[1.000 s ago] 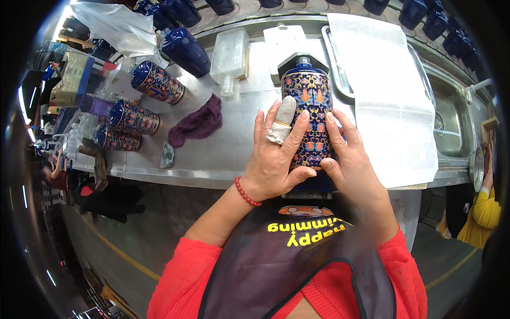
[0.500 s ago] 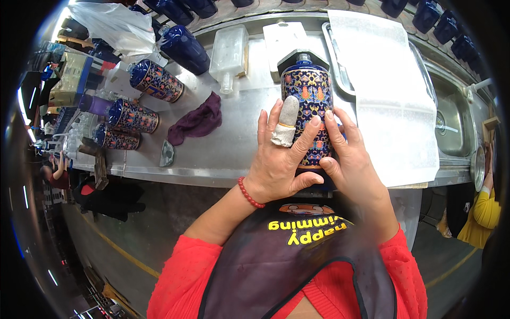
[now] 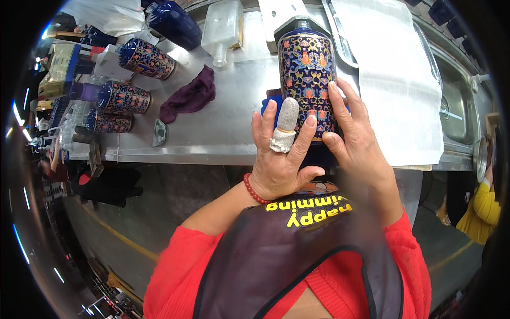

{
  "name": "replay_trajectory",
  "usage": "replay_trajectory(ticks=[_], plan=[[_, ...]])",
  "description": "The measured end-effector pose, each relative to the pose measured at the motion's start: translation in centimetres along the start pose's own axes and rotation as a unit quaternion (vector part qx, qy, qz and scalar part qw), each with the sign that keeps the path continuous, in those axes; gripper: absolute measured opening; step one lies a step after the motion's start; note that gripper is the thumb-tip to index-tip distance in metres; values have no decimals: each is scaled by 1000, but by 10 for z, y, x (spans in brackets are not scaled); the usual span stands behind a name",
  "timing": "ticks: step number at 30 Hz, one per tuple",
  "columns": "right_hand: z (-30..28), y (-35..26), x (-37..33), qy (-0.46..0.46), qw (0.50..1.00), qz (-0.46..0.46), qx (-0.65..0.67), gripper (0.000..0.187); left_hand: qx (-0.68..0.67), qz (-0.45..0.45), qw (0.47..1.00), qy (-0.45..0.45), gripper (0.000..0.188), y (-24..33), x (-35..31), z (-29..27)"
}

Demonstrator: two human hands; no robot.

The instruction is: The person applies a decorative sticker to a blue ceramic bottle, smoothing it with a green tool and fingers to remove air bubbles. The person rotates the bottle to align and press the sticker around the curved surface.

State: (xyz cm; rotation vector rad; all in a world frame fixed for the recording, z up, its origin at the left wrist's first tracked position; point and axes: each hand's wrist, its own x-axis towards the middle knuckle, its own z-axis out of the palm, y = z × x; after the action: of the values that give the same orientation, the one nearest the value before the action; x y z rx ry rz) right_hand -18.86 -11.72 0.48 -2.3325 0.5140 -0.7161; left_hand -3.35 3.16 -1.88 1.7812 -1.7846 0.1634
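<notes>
A dark blue bottle (image 3: 307, 80) with a colourful floral wrap lies on its back in a dark angular holder (image 3: 280, 29), its clear neck pointing away from me. My left hand (image 3: 284, 154) is open, fingers spread. Its index fingertip touches the lower left of the wrap, and a grey cloth cot (image 3: 288, 114) covers one finger. Along the bottle's lower right side rests my right hand (image 3: 358, 135), open, with fingers stretched out and thumb by the base. Blue material (image 3: 271, 109) shows beneath the bottle, partly hidden.
Left on the metal bench (image 3: 234, 101) are a purple cloth (image 3: 188, 97), a small scraper-like piece (image 3: 160, 133), wrapped bottles (image 3: 146, 59), a plain blue bottle (image 3: 174, 24) and a clear rectangular bottle (image 3: 222, 26). White sheets (image 3: 396, 85) lie right, before a sink (image 3: 454, 114).
The whole view has shifted, so the bench sits higher in the picture. Relative to the bottle, my left hand has drawn back toward its base; my right hand stays against its side.
</notes>
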Motion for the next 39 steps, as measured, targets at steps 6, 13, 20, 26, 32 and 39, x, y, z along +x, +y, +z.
replay_trajectory(ticks=[6, 13, 20, 26, 32, 39], plan=[[-1, 2, -1, -4, 1000, -4, -12, 73, -3, 9, 1000, 6, 73, 2, 3, 1], [-2, 4, -3, -5, 1000, -11, -12, 70, -39, -1, 999, 15, 69, -3, 1, -3], [0, 6, -5, -8, 1000, 0, -12, 70, -25, 8, 1000, 9, 65, -3, 1, -4], [-1, 6, -5, -15, 1000, 2, -14, 71, -37, 25, 999, 18, 63, -6, -6, 2], [-15, 19, -12, -19, 999, 27, 23, 75, -47, 57, 997, 28, 60, -6, -19, 8], [-68, -19, 56, 14, 989, -78, -125, 18, -138, 48, 983, 112, 51, -8, -16, 7]])
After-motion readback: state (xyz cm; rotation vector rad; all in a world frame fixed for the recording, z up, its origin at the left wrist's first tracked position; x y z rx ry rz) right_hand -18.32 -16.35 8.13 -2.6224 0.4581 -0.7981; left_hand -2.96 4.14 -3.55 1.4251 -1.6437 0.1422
